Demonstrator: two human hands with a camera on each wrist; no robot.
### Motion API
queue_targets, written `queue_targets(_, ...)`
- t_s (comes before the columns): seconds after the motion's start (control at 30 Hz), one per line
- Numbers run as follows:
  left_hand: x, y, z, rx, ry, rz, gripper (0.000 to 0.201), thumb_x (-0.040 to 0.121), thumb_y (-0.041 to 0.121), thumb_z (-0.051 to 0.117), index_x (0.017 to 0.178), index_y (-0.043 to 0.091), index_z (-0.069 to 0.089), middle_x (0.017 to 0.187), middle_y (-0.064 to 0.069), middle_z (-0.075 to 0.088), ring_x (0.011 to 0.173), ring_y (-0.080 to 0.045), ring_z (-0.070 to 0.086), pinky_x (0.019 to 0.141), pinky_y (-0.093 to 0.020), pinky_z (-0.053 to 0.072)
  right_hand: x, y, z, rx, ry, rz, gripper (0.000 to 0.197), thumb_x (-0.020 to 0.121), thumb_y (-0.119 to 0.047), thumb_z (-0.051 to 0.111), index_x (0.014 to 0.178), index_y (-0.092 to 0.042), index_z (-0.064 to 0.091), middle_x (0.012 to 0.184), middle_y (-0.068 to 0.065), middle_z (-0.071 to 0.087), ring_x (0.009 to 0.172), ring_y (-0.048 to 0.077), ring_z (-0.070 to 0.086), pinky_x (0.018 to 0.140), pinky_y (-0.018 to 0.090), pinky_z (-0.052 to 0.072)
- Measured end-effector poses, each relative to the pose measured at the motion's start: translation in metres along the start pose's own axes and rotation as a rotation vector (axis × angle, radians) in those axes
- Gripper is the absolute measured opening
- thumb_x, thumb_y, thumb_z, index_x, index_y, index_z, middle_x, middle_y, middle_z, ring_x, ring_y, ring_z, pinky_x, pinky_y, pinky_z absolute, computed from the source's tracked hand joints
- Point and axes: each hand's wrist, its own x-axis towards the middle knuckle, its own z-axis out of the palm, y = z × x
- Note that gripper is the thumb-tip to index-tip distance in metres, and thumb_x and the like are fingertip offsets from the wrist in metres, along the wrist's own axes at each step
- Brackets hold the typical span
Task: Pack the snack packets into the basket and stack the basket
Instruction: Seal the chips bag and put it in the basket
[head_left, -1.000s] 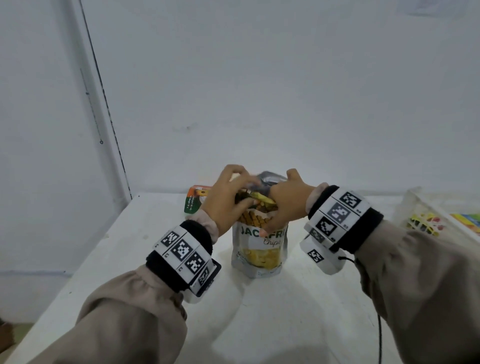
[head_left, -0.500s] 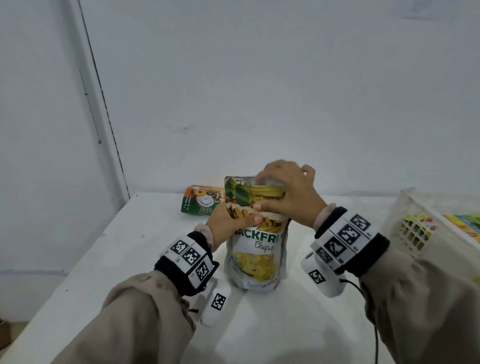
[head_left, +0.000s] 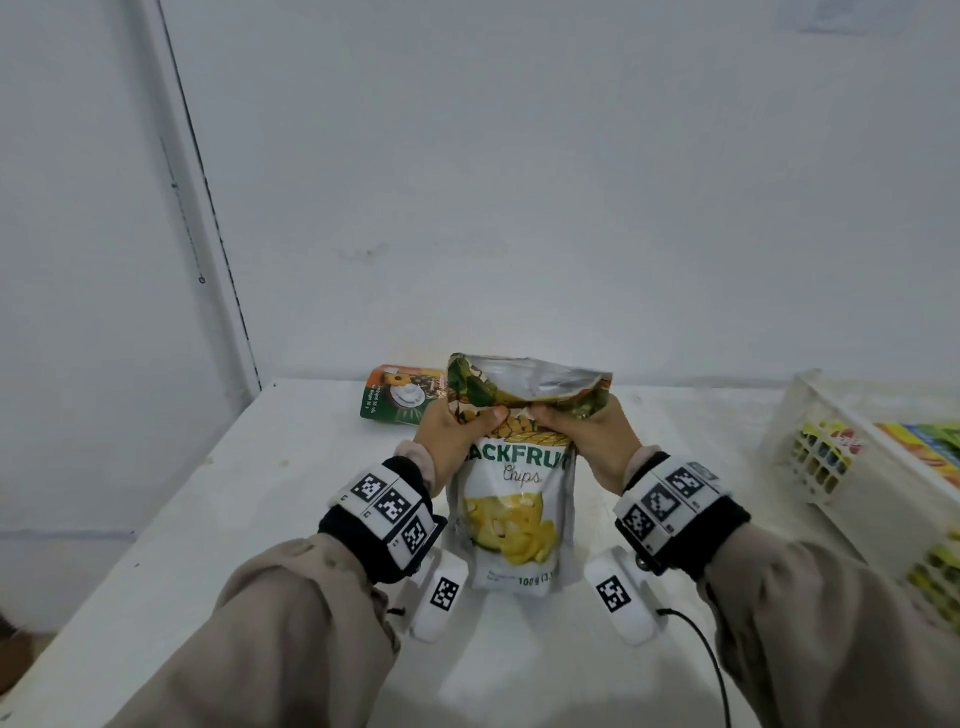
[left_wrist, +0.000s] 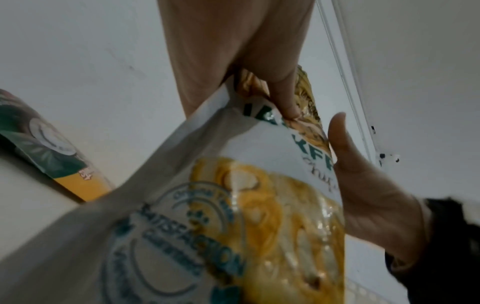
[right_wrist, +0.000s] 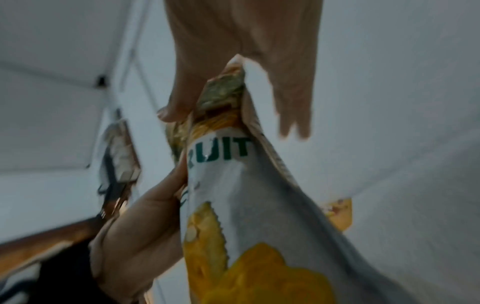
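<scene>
— White-and-yellow pouch, the jackfruit chips packet (head_left: 511, 512): where do you have it?

— You hold it upright over the white table (head_left: 249, 519), in front of you, between your 2 wrists. Whether its bottom edge touches the table, I cannot tell.

— And your grip?

— Both hands are closed on its upper part. Your left hand (head_left: 453, 446) wraps the left edge just under the top, thumb pressed on the printed front. Your right hand (head_left: 589, 441) does the same on the right edge. The 2 thumbs nearly meet at the middle of the front, above the lettering.

— What sits above your hands?

— The packet's mouth. It gapes open and you can see its silver lining. Everything below your grip, the lettering and the yellow chip picture, hangs straight down.

— The wrist views?

— The left wrist view shows your thumb along the packet's side and the other hand's thumb pressing the front. The right wrist view is blurred, but your thumb and fingers pinch the crumpled top corner.

— Anything else nearby?

— 1 green and orange packet (head_left: 397, 397) lies flat at the table's far edge, behind your left hand. The white basket (head_left: 810, 457) stands well to your right, with colourful packets inside.
</scene>
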Motion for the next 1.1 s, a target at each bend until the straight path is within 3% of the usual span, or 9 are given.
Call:
queue_targets(0.1, -0.002, 0.005, 0.003, -0.02, 0.019, -0.026, 0.022, 0.08, 0.009, 0.066, 0.101, 0.009, 0.062, 0.093, -0.006, 0.071, 0.086, -0.021, 0.067, 0.082, -0.035, 0.053, -0.003, -0.004, 0.003, -0.11, 0.08, -0.074, 0.021, 0.075, -0.001, 0.071, 0.095, -0.005, 0.067, 0.088, 0.007, 0.069, 0.075, 0.014, 0.067, 0.078, 0.034, 0.056)
queue_targets(0.2, -0.008, 0.004, 0.001, -0.015, -0.102, -0.116, 0.083, 0.067, 0.017, 0.073, 0.136, 0.016, 0.027, 0.119, -0.008, 0.059, 0.105, -0.025, 0.06, 0.088, -0.039, 0.051, -0.002, -0.013, -0.001, -0.112, 0.158, -0.112, 0.02, 0.075, -0.001, 0.07, 0.094, 0.0, 0.065, 0.093, 0.013, 0.067, 0.078, 0.02, 0.065, 0.081, 0.037, 0.055)
queue_targets(0.33, -0.017, -0.012, 0.001, 0.029, -0.198, -0.187, 0.149, 0.03, 0.035, 0.093, 0.144, 0.035, -0.004, 0.137, 0.0, 0.044, 0.122, -0.021, 0.049, 0.099, -0.045, 0.044, 0.001, -0.023, -0.006, -0.095, 0.186, -0.134, 0.015, 0.077, 0.0, 0.069, 0.088, -0.01, 0.065, 0.088, 0.006, 0.067, 0.084, 0.026, 0.064, 0.086, 0.042, 0.051)
queue_targets(0.4, -0.017, -0.014, 0.001, 0.031, -0.191, -0.169, 0.144, 0.026, 0.031, 0.094, 0.142, 0.035, 0.008, 0.134, -0.002, 0.05, 0.12, -0.021, 0.052, 0.098, -0.048, 0.046, 0.001, -0.023, -0.006, -0.075, 0.2, -0.127, 0.016, 0.077, 0.001, 0.068, 0.091, -0.007, 0.065, 0.085, 0.003, 0.067, 0.089, 0.03, 0.064, 0.088, 0.044, 0.051)
queue_targets(0.57, -0.019, -0.003, -0.003, 0.201, -0.166, -0.09, 0.093, 0.053, 0.003, 0.086, 0.13, 0.013, 0.036, 0.117, -0.005, 0.063, 0.107, -0.019, 0.062, 0.087, -0.038, 0.054, 0.002, -0.023, -0.004, 0.065, 0.219, -0.039, 0.012, 0.077, -0.003, 0.069, 0.086, -0.011, 0.066, 0.084, 0.004, 0.071, 0.092, 0.031, 0.066, 0.085, 0.044, 0.053)
queue_targets(0.7, -0.018, -0.002, -0.007, 0.221, -0.139, -0.088, 0.088, 0.053, 0.003, 0.086, 0.127, 0.011, 0.039, 0.115, -0.004, 0.064, 0.105, -0.019, 0.063, 0.088, -0.038, 0.053, 0.0, -0.024, -0.005, 0.163, 0.153, 0.11, 0.032, 0.071, -0.019, 0.074, 0.099, -0.006, 0.065, 0.095, 0.008, 0.071, 0.09, 0.022, 0.067, 0.082, 0.038, 0.056)
queue_targets(0.8, -0.019, -0.005, -0.006, 0.277, -0.173, -0.103, 0.101, 0.055, 0.005, 0.086, 0.136, 0.013, 0.028, 0.119, -0.002, 0.06, 0.109, -0.017, 0.06, 0.089, -0.035, 0.053, 0.001, -0.019, -0.007, 0.139, 0.15, 0.226, 0.08, 0.046, -0.052, 0.082, 0.111, -0.009, 0.063, 0.105, 0.009, 0.07, 0.099, 0.023, 0.067, 0.091, 0.043, 0.052)
queue_targets(0.97, -0.025, 0.003, -0.002, 0.386, -0.266, -0.123, 0.103, 0.067, 0.015, 0.079, 0.141, 0.019, 0.008, 0.128, 0.001, 0.05, 0.116, -0.016, 0.051, 0.097, -0.032, 0.045, -0.002, -0.011, -0.007, 0.173, 0.228, 0.228, 0.074, 0.052, -0.045, 0.077, 0.111, -0.002, 0.061, 0.104, 0.016, 0.069, 0.096, 0.03, 0.067, 0.09, 0.05, 0.051)
queue_targets(1.1, -0.01, 0.022, -0.013, 0.161, -0.053, -0.068, 0.087, 0.063, 0.046, 0.078, 0.134, 0.016, 0.037, 0.124, 0.001, 0.055, 0.115, -0.019, 0.052, 0.098, -0.042, 0.043, -0.004, -0.008, -0.001, 0.093, 0.164, 0.183, 0.089, 0.035, -0.058, 0.084, 0.104, -0.006, 0.064, 0.101, 0.013, 0.071, 0.093, 0.028, 0.069, 0.085, 0.045, 0.054)
